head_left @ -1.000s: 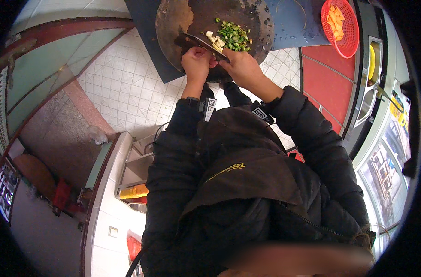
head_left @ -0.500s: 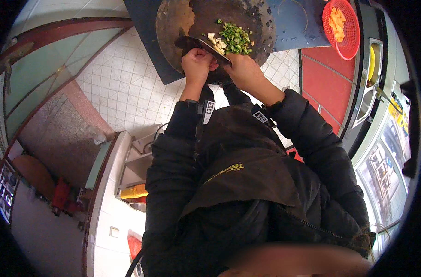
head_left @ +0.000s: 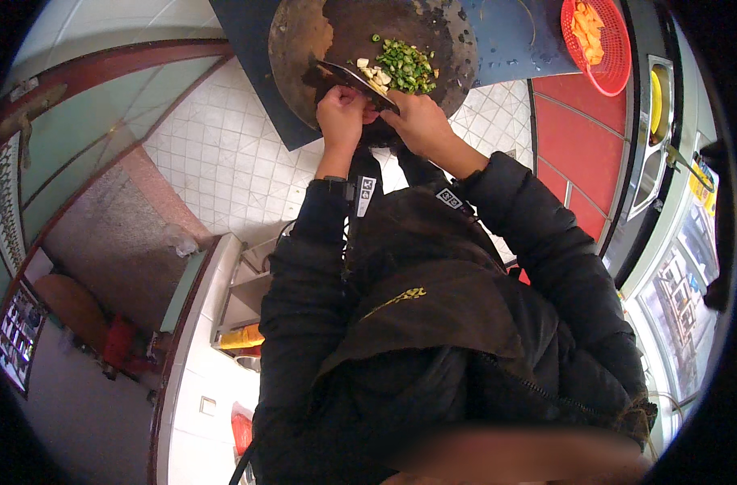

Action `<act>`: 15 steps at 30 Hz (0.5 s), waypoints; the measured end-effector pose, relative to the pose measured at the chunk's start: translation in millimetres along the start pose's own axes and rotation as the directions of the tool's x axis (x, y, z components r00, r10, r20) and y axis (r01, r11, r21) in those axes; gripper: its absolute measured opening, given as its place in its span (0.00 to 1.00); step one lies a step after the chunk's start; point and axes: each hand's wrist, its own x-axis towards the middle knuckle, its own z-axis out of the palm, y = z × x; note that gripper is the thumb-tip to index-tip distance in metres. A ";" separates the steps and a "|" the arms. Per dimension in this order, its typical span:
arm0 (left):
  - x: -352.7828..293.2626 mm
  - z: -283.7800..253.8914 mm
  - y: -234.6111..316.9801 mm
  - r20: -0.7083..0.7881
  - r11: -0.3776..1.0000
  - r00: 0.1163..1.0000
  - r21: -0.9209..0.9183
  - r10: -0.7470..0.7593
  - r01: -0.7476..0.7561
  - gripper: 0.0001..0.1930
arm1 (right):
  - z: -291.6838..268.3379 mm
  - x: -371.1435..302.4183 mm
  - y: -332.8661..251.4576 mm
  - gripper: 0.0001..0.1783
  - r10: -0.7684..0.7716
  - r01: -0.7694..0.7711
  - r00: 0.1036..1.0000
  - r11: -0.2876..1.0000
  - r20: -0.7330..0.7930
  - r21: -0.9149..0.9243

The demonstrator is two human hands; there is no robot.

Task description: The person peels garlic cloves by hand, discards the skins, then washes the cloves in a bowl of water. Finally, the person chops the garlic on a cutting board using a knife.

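Observation:
A cleaver (head_left: 354,82) is in my right hand (head_left: 425,128), whose fingers are wrapped round its handle end. The dark blade slants to the far left over the near part of a round, worn chopping board (head_left: 297,40). My left hand (head_left: 341,118) is closed, its fingertips pinched together on the near side of the blade. Whatever those fingertips hold, if anything, is too small to name. Just beyond the blade lie pale chopped pieces (head_left: 375,76) that look like garlic. Chopped green pepper or scallion (head_left: 407,66) is heaped to their right.
The board rests on a dark blue-grey table (head_left: 514,48). A red plastic basket (head_left: 615,69) with orange slices (head_left: 587,34) stands at the table's right end. To the right runs a counter with a yellow item (head_left: 656,101). White tiled floor (head_left: 198,153) shows below the board.
The cleaver blade has turned slightly and now shows a narrower face. Both hands keep nearly the same place, and the whole view has shifted a little.

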 end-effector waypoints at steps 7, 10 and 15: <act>-9.6 3.0 10.3 -0.030 0.958 0.997 0.281 0.068 -0.057 0.11 | -19.6 -19.0 5.3 0.17 0.078 -0.076 0.997 0.966 0.001 0.249; -18.4 11.3 22.9 -0.065 0.663 0.965 0.738 0.254 -0.124 0.20 | -23.1 -23.5 14.4 0.18 0.066 -0.028 0.991 0.951 -0.112 0.307; -24.7 33.5 33.2 -0.096 0.412 0.949 0.910 0.301 -0.039 0.30 | -25.3 -27.0 28.6 0.18 0.080 -0.028 0.985 0.948 -0.152 0.316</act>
